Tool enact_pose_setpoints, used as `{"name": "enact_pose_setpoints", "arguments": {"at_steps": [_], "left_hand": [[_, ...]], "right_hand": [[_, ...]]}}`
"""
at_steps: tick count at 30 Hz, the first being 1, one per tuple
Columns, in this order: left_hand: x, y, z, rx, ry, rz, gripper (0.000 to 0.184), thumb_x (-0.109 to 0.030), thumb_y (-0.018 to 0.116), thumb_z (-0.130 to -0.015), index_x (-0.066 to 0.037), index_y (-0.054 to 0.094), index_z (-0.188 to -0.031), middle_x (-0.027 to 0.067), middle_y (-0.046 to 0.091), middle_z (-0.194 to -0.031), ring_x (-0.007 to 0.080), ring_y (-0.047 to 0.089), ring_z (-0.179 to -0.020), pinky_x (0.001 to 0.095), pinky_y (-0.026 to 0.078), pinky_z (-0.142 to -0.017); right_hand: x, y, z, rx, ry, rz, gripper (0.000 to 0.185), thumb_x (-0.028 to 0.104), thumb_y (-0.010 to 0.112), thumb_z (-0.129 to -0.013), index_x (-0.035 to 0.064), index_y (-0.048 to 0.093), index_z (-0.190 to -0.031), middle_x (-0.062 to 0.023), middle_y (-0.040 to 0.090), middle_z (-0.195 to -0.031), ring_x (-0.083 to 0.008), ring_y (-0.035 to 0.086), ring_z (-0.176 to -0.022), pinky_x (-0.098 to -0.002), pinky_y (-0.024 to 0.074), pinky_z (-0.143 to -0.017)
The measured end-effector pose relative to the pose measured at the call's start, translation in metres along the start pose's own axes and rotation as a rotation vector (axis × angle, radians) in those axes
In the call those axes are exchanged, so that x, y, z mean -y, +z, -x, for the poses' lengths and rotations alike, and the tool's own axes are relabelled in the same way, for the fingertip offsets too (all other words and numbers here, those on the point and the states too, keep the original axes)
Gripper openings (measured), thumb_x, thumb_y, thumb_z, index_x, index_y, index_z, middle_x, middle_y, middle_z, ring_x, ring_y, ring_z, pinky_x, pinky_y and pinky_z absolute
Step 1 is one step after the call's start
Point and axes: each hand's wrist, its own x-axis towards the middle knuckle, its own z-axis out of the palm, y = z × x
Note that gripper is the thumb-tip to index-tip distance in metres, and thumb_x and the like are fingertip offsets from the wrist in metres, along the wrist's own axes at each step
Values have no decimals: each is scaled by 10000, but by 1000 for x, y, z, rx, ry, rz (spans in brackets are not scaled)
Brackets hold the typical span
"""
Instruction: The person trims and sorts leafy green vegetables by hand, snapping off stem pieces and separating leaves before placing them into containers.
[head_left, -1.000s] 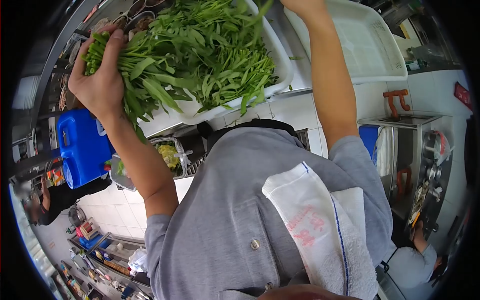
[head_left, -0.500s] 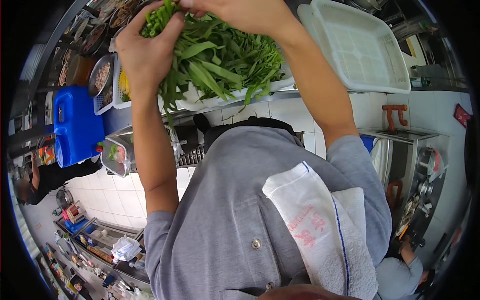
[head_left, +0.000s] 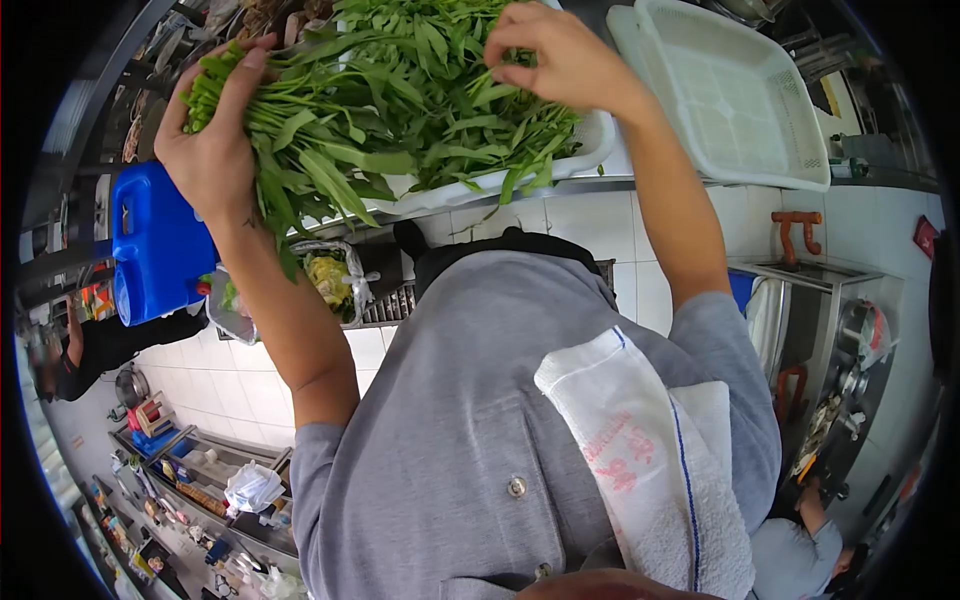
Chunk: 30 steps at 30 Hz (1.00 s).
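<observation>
A thick bunch of leafy green stems (head_left: 320, 150) is wrapped in the fingers of my left hand (head_left: 215, 145), its cut ends poking out at the upper left. Over the right part of the white tray (head_left: 600, 140), full of loose greens (head_left: 460, 110), my right hand (head_left: 550, 60) is pinched on a thin green stem. The leaves of the held bunch hang over the tray's near left side and hide part of its rim.
An empty white basket (head_left: 740, 100) lies to the right of the greens. A blue jug (head_left: 160, 245) stands at the left. Below the counter is a bag of vegetables (head_left: 330, 285). One person (head_left: 120, 345) is at the far left, another (head_left: 800, 550) at the lower right.
My left hand has moved left with the bunch since half a second ago. My right hand, which was beside the bunch's cut ends, has moved right over the loose greens.
</observation>
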Motion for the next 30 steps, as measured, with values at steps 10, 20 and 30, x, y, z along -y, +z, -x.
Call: {"name": "enact_pose_setpoints", "arguments": {"at_steps": [10, 20, 30], "left_hand": [[7, -6, 10, 95, -121, -3, 209, -12, 752, -822, 69, 693, -1006, 110, 738, -931, 128, 677, -833, 245, 531, -779], [7, 8, 10, 142, -17, -237, 231, -113, 804, -784, -8, 746, -980, 51, 737, -887, 85, 656, -780, 235, 511, -725], [33, 62, 20, 245, -81, -165, 281, -161, 768, -805, 20, 723, -1015, 72, 731, -837, 97, 646, -743, 258, 514, -708]], "right_hand": [[-22, -20, -23, -149, 402, -732, 39, 30, 678, -859, -6, 677, -875, -12, 645, -720, -92, 574, -639, -264, 456, -586], [-7, -30, -37, -161, 458, -769, 56, 30, 667, -897, 10, 652, -947, 15, 624, -758, -56, 538, -655, -215, 431, -578], [48, -15, -59, -142, 185, -1026, 51, -20, 644, -900, -4, 634, -947, -3, 635, -819, -69, 574, -739, -220, 472, -671]]}}
